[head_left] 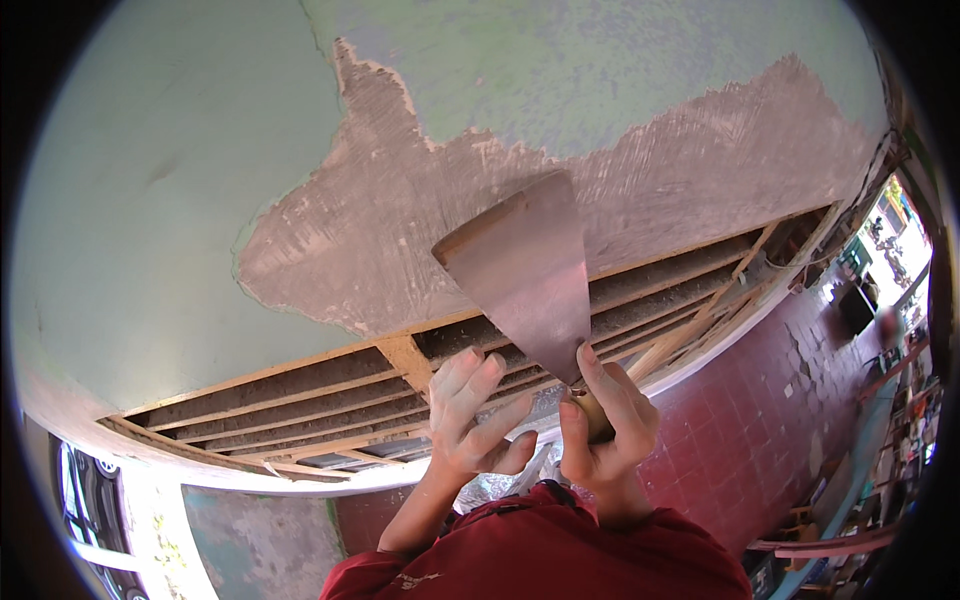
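My right hand (618, 425) is closed round the handle of a wide scraper (535, 275), its index finger stretched along the base of the metal blade. The blade points up and away from me, with a brownish band along its far edge. Behind it lies a bare grey-brown patch (400, 210) on the green painted wall (150, 220); whether blade and wall touch, I cannot tell. To the left, my left hand (465, 415) holds nothing, its fingers apart and coated with whitish dust.
Below the bare patch runs a wooden slatted vent (290, 405) with dusty gaps. Red floor tiles (720, 430) show at the lower right, beside cluttered furniture (850, 500). A dark vehicle (90, 510) stands beyond an opening at the lower left.
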